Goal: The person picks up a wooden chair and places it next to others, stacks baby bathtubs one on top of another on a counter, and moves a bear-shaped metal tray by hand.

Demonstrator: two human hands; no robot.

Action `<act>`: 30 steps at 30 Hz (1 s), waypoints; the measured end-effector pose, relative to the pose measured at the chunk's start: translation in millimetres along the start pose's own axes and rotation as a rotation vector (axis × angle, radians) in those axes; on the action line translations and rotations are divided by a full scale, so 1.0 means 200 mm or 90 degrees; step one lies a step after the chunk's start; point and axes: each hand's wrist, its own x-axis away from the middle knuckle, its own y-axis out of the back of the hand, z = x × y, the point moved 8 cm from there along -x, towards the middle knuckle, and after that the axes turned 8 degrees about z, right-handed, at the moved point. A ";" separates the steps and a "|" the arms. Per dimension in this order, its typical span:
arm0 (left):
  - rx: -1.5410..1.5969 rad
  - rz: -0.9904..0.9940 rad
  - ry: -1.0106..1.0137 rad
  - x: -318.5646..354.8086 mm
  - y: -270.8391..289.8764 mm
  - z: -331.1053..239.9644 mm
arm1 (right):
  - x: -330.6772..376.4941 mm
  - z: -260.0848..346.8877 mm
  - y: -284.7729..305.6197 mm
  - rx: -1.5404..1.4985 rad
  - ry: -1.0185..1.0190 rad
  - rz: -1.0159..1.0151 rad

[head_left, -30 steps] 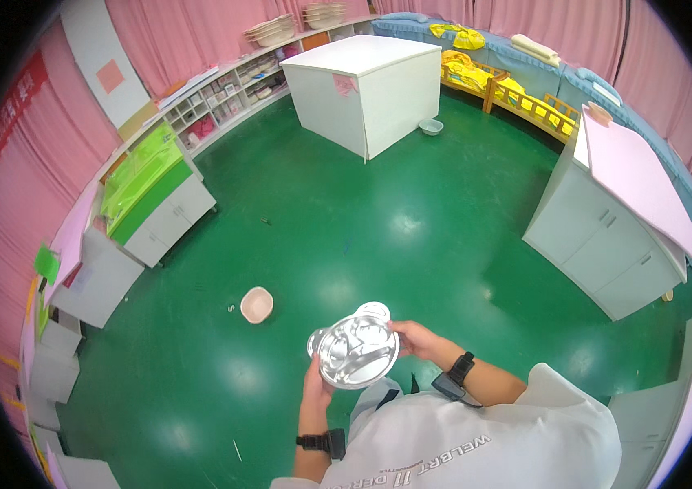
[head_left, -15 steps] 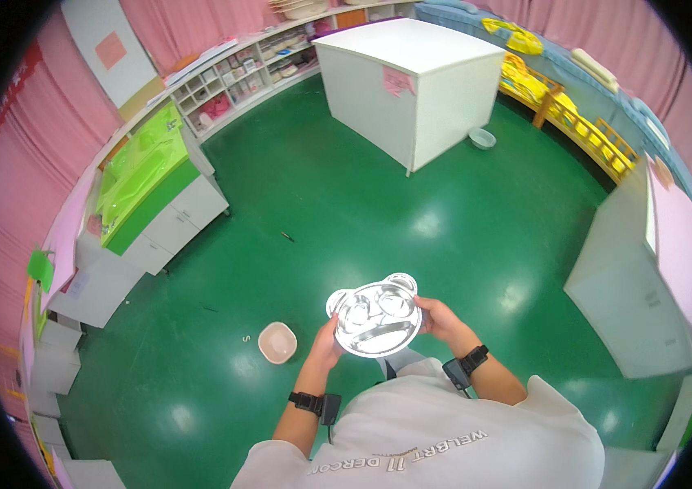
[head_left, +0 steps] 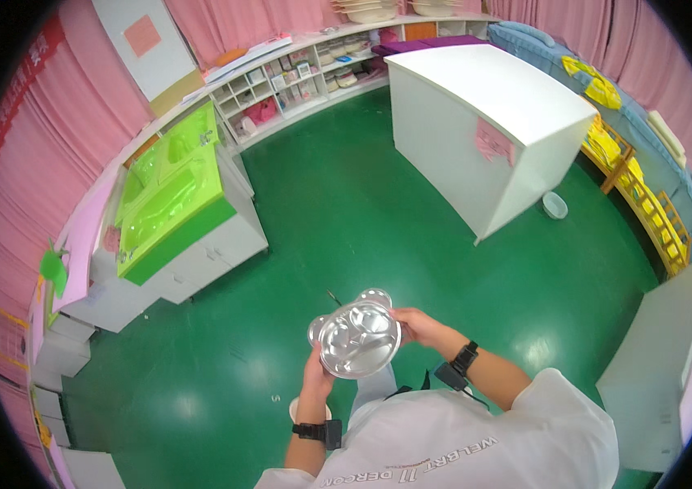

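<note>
A shiny metal divided plate [head_left: 360, 341], round with two ear-shaped cups on its far side, is held level in front of my body. My left hand [head_left: 317, 372] grips its left rim and my right hand [head_left: 416, 325] grips the right rim, thumbs toward the top face. Nothing lies in its compartments. Below my left forearm, a pale beige bowl [head_left: 300, 407] on the floor is mostly hidden by the arm.
A green sink unit [head_left: 168, 216] with white cupboards stands to the left. Ahead on the right is a white-topped table [head_left: 493, 85], with a pale blue basin [head_left: 555, 205] on the floor beside it. A white cabinet [head_left: 647, 367] stands at right. A small dark stick [head_left: 334, 297] lies on the green floor.
My view has moved forward and turned left; the sink unit and table appear closer. The plate stays in both hands, and the beige bowl has slipped behind my left forearm.
</note>
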 end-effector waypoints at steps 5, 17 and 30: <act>-0.017 0.033 0.027 -0.82 -0.04 -0.32 | -0.54 0.41 0.33 -0.026 -0.004 -0.088; -0.222 0.119 0.161 -2.51 -0.67 -1.25 | -1.39 1.70 1.01 -0.109 0.150 -0.207; -0.201 -0.006 0.087 -4.19 -0.82 -2.36 | -3.09 3.24 1.71 0.037 0.051 -0.099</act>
